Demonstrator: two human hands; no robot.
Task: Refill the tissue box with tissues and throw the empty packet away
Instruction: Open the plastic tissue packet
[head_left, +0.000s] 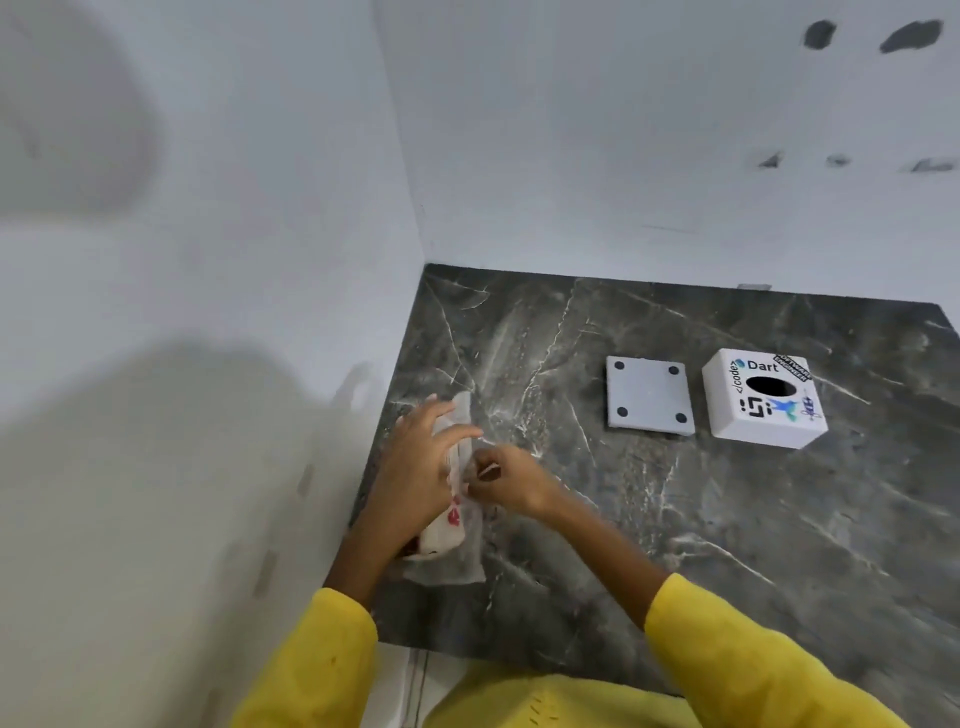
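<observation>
While the tissue packet (451, 512) lies on the dark marble counter (675, 519), it is gripped at once by both hands. It is a white plastic packet with red printing, set lengthwise close to the counter's edge nearest the white wall (208, 312), well apart from the tissue box (762, 399). The left hand (415, 467) is laid over the packet's side facing the wall, its fingers curled across the top and closed on it. The right hand (506, 480) is pinched on the packet's plastic wrap on the side facing the box, thumb and fingers pressed together on a fold of film. The two hands are held close together, nearly touching over the packet. Whether the packet has been torn open cannot be told, because the wrap there is blurred.

The tissue box, a white cube with stickers and a dark oval opening on its top face, is stood far from the packet, toward the counter's opposite side. Just beside the box, on its packet side and not touching it, a flat white base plate (649, 395) with four dark round feet is laid. Yellow sleeves (727, 639) are worn on both arms.
</observation>
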